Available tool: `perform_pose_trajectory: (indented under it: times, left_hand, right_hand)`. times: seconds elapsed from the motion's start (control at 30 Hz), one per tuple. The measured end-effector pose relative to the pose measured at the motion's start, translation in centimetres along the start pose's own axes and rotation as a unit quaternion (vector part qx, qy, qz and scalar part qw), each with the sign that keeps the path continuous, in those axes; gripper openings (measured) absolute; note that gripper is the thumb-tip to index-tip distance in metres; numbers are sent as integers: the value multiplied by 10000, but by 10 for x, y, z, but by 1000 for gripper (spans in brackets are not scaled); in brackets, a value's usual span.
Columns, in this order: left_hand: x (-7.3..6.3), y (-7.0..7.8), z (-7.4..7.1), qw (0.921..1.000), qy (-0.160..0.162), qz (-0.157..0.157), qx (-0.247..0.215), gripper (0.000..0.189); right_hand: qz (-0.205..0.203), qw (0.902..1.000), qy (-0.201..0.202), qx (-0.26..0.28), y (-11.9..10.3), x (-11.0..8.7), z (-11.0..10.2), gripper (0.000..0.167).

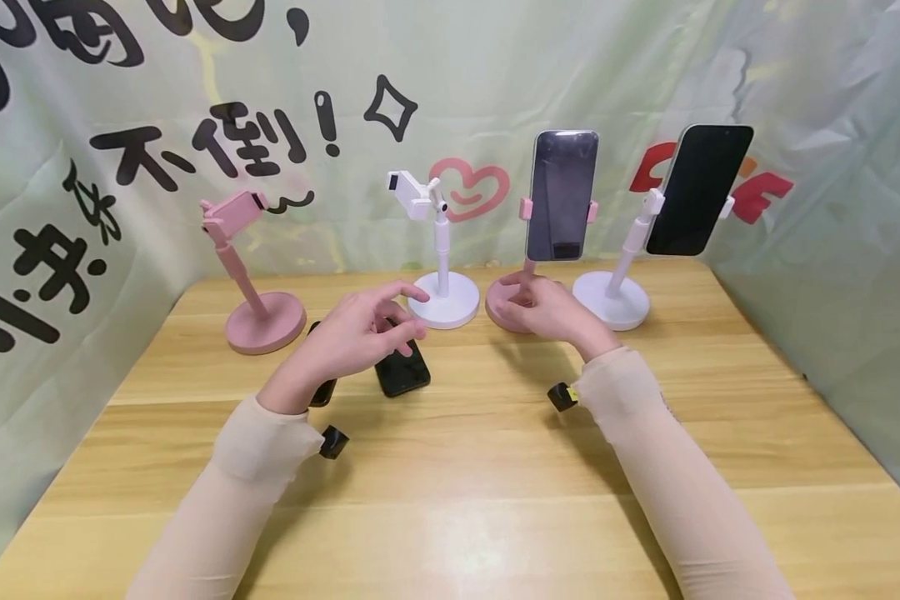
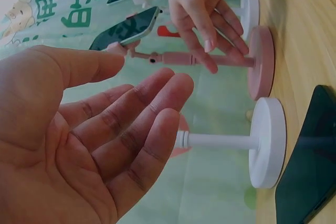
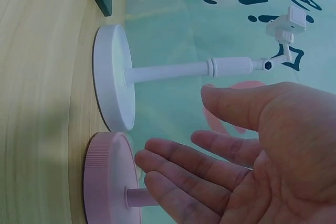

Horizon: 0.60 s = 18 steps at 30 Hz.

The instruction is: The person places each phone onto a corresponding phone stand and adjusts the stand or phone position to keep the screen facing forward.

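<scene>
My left hand (image 1: 352,329) hovers over a black phone (image 1: 405,377) lying on the table, its fingers loosely bent and holding nothing. Its fingertips reach toward the round base of a white phone stand (image 1: 450,308), whose clamp has no phone. The right hand (image 1: 551,312) is beside the post of a pink phone stand (image 1: 497,310), palm turned left and fingers relaxed over its base. Upright in that stand's clamp is a dark phone (image 1: 562,192). In the left wrist view, the left palm (image 2: 79,140) shows nothing in it; the right palm (image 3: 247,171) is likewise bare in the right wrist view.
At the right, another white stand (image 1: 622,304) holds a tilted black phone (image 1: 697,192). A second pink stand (image 1: 266,325) with a bare clamp stands at the left. Another phone (image 1: 322,394) lies partly under the left wrist. Printed cloth (image 1: 270,233) hangs behind the wooden table (image 1: 450,500).
</scene>
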<state>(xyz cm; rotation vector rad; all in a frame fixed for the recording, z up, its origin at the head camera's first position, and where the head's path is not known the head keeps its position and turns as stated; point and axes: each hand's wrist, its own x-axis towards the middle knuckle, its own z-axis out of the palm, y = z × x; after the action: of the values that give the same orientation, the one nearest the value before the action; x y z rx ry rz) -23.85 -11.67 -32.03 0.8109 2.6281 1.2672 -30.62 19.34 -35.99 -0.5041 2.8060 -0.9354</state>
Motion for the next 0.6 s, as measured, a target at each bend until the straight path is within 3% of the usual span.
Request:
perform_pose_trajectory:
  times: [0.33, 0.6]
  left_hand:
    - [3, -11, -12, 9989, 301, -247, 246, 37]
    - [3, -18, -16, 9986, 253, -408, 242, 36]
  right_hand:
    - [-110, 9998, -5, -145, 0, 2, 1, 52]
    - [-134, 9998, -109, -140, 0, 3, 3, 50]
